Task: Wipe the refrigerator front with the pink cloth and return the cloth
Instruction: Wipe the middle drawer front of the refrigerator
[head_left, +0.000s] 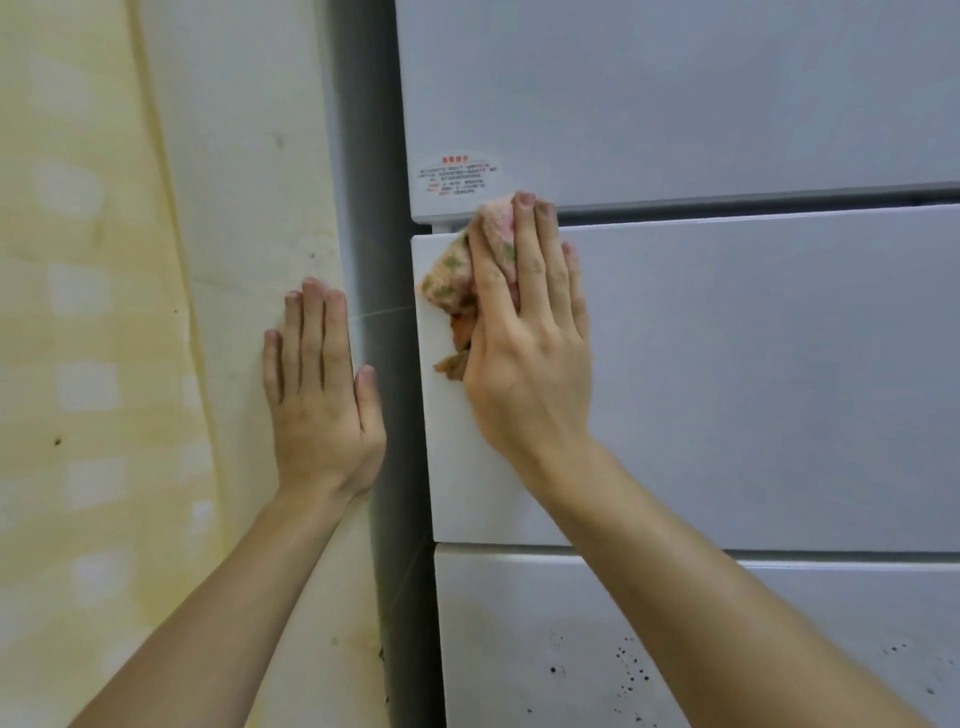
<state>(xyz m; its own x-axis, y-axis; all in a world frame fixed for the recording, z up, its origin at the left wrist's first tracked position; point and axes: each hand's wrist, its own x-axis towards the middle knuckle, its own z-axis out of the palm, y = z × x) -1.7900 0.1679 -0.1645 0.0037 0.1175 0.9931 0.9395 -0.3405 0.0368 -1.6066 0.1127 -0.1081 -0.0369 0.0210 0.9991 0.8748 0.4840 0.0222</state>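
Observation:
The white refrigerator front (753, 374) fills the right of the view, split by horizontal gaps into an upper door, a middle drawer and a lower drawer. My right hand (524, 343) presses the pink cloth (449, 275) flat against the top left corner of the middle drawer, fingers straight and pointing up. The cloth is pink with green patches and bunches out to the left of my palm. My left hand (319, 395) rests flat and open on the wall beside the fridge, holding nothing.
A yellowish stained wall (114, 312) stands to the left. A dark grey gap (379, 260) runs between wall and fridge. A small label (456, 176) sits on the upper door's lower left corner. Dark specks (628, 670) dot the lower drawer.

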